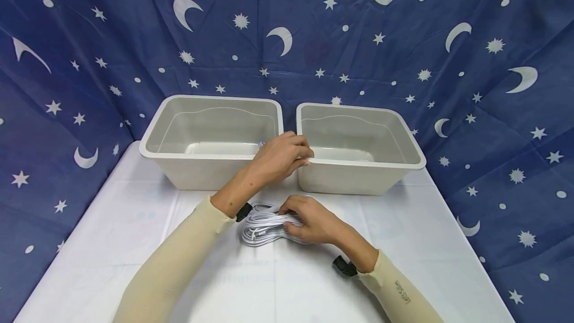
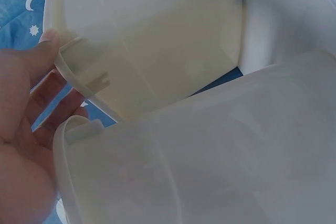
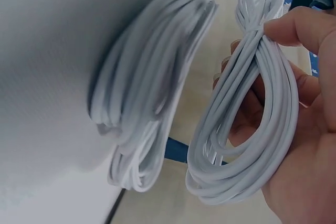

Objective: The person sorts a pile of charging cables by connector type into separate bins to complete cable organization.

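My left hand (image 1: 281,156) is at the near left corner of the right bin (image 1: 358,164), its thumb and fingers pinching the rim. In the left wrist view, the thumb lies against this bin's rim (image 2: 79,80), while other fingers extend over the gap beside the left bin (image 2: 210,156). My right hand (image 1: 316,221) grips a coiled white cable (image 3: 270,98), thumb on one side and fingers behind. Beside it, a second tied coil of white cable (image 3: 149,61) rests on the tablecloth. In the head view the coils overlap.
Both light grey bins stand side by side at the back, a narrow gap between them. A small bluish item (image 1: 261,144) shows inside the left bin (image 1: 206,158), partly hidden by my left hand. A blue star-patterned curtain (image 1: 314,29) hangs behind the white-covered table (image 1: 242,283).
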### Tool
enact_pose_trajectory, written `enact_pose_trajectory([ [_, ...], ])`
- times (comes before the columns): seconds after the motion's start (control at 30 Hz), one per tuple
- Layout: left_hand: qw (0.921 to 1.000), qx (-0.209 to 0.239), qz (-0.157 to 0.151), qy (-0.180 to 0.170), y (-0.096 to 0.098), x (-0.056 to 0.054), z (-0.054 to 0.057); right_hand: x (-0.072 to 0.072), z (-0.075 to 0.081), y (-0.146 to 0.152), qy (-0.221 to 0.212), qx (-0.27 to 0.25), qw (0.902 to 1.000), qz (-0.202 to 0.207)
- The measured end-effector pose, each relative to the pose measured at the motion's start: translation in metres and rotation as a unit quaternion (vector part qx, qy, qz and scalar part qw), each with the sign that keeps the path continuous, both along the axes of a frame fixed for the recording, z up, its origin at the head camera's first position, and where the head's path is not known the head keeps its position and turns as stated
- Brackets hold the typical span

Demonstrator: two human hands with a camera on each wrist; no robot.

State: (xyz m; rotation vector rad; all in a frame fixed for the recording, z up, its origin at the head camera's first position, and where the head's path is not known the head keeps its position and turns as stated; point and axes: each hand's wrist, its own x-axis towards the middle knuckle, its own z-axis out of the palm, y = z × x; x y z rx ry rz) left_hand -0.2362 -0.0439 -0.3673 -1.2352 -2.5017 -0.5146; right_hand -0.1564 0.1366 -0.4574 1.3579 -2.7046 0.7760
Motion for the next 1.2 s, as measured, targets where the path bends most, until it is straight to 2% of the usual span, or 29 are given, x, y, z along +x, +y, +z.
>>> enact_pose_trajectory([
  [0.7, 0.9999, -0.007, 0.0, 0.007, -0.003, -0.003, 0.002, 0.005, 0.045, 0.018, 0.064, -0.007, 0.9974, 0.032],
  [1.0, 1.0, -0.001, -0.002, 0.002, -0.001, -0.001, 0.0, 0.008, 0.068, 0.033, 0.07, -0.01, 0.9966, 0.043],
  [1.2, 1.0, -0.005, 0.0, 0.002, 0.0, -0.001, 0.001, 0.004, 0.082, 0.045, 0.091, -0.034, 0.9938, 0.055],
])
